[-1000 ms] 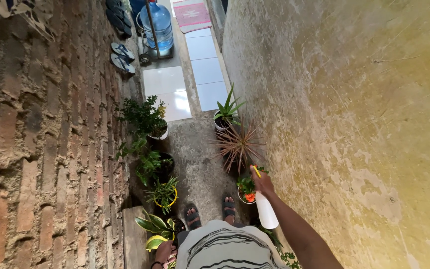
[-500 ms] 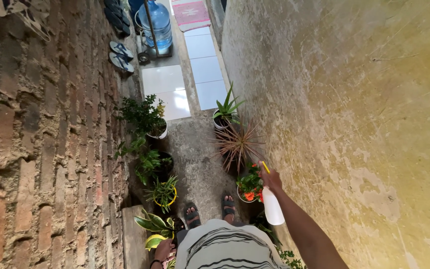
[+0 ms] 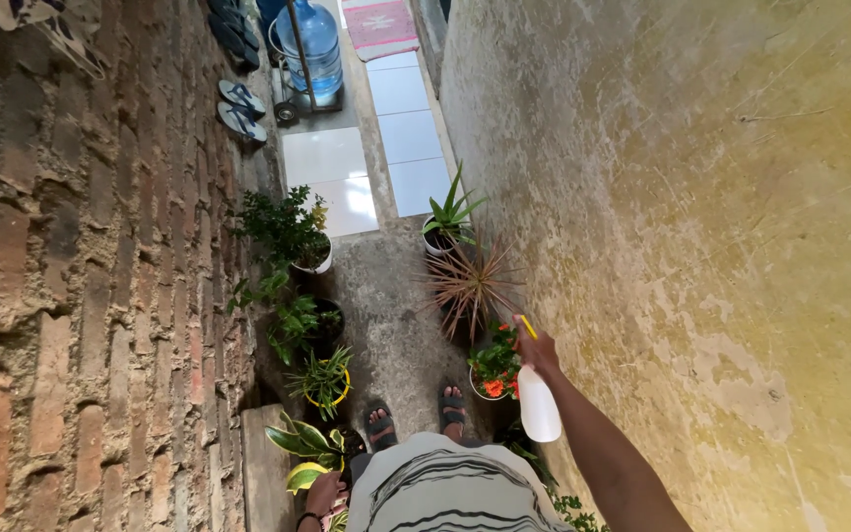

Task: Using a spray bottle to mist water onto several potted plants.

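My right hand (image 3: 538, 355) grips a white spray bottle (image 3: 539, 406) with a yellow nozzle, held over a small potted plant with orange-red flowers (image 3: 496, 368) beside the plastered wall. Just beyond it stands a spiky reddish plant (image 3: 470, 284), then a green spiky plant in a white pot (image 3: 447, 224). My left hand (image 3: 322, 497) hangs low at the bottom edge, next to a broad-leaved yellow-green plant (image 3: 305, 451); its fingers are partly out of frame. My sandalled feet (image 3: 416, 419) stand on the concrete between the two rows of pots.
A brick wall (image 3: 91, 276) runs along the left with several potted plants (image 3: 293, 266) at its foot. A stained plaster wall (image 3: 662, 227) closes the right. Farther on lie white floor tiles (image 3: 347, 167), a blue water jug (image 3: 312, 49), flip-flops (image 3: 238, 108) and a pink mat (image 3: 378, 28).
My right hand with the spray bottle has shifted a little to the right and away from me, over the flowering pot. The view has barely moved.
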